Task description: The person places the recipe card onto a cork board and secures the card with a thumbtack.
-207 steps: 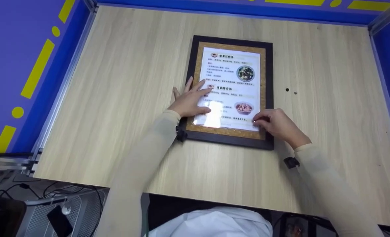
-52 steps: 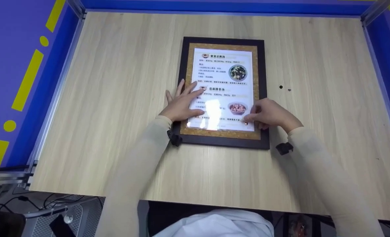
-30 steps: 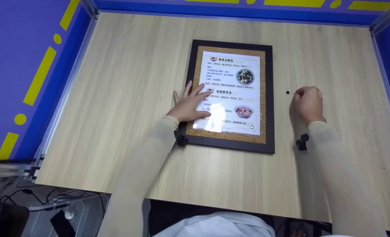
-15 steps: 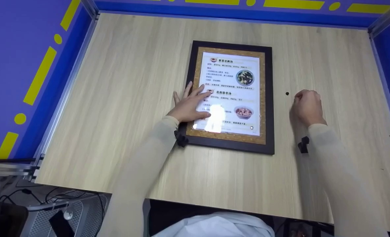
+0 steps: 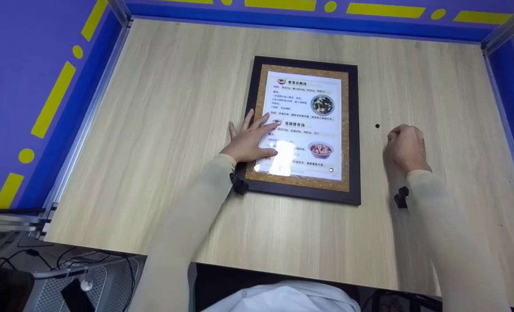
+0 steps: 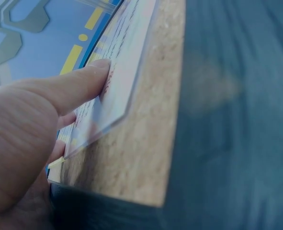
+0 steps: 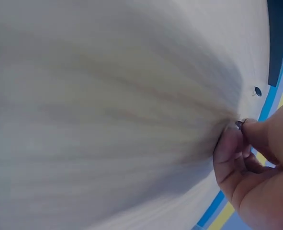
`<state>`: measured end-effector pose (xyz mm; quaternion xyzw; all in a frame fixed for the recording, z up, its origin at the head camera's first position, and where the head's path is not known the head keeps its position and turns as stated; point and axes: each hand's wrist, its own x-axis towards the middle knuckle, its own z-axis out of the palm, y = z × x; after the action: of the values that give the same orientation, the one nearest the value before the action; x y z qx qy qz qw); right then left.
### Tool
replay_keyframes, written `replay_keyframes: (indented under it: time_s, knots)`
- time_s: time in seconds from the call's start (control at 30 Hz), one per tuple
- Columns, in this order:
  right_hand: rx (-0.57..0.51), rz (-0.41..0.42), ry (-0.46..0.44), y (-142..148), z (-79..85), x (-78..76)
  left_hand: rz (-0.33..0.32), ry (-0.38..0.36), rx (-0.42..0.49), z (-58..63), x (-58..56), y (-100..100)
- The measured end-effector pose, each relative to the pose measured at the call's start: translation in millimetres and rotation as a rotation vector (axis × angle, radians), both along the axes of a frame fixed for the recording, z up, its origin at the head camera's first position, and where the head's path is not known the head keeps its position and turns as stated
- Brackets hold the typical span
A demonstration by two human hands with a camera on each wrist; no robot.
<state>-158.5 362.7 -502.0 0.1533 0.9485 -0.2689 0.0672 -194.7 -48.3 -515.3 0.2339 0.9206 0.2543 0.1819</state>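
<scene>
A dark-framed cork board (image 5: 307, 192) lies on the table with a glossy printed recipe sheet (image 5: 300, 99) on it. My left hand (image 5: 248, 139) rests spread over the left edge; in the left wrist view its thumb (image 6: 86, 86) lies on the sheet. At the sheet's lower right corner sits a small round thumbtack (image 5: 331, 170). Right of the board, my right hand (image 5: 406, 146) is held low at the tabletop, thumb and index finger pinching another thumbtack (image 7: 239, 125), mostly hidden by the fingertips. A dark loose thumbtack (image 5: 377, 126) lies between that hand and the board.
The pale wooden table (image 5: 187, 86) is bordered by blue and purple panels (image 5: 36, 86) at the back and sides. Its front edge runs close to the person's lap. Below left stand a mesh rack (image 5: 105, 277) and cables.
My right hand has left the sheet's lower right corner, where a thumbtack now shows, and moved right to the table, taking hold of another thumbtack. The left hand stays in place.
</scene>
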Motion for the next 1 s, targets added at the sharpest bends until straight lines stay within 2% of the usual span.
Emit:
replay_keyframes:
  time_s: [0.2, 0.37, 0.6, 0.87, 1.0]
  knots:
    - [0.027, -0.015, 0.009, 0.6, -2.2, 3.0, -0.005, 0.002, -0.001, -0.5, -0.1, 0.9]
    - [0.002, 0.003, 0.037, 3.8, 1.1, 4.5, 0.003, 0.005, 0.003, -1.1, -0.1, 0.3]
    - [-0.02, 0.013, -0.015, 3.7, 5.3, 7.1, 0.004, -0.004, 0.006, -2.5, 0.6, 0.0]
    - [-0.004, 0.026, 0.057, -3.1, 7.1, 11.5, 0.004, -0.012, 0.006, -1.6, 0.0, -0.3]
    - [-0.056, 0.039, 0.095, -14.0, 13.4, 14.4, 0.002, -0.012, 0.0, -0.4, -0.8, -0.2]
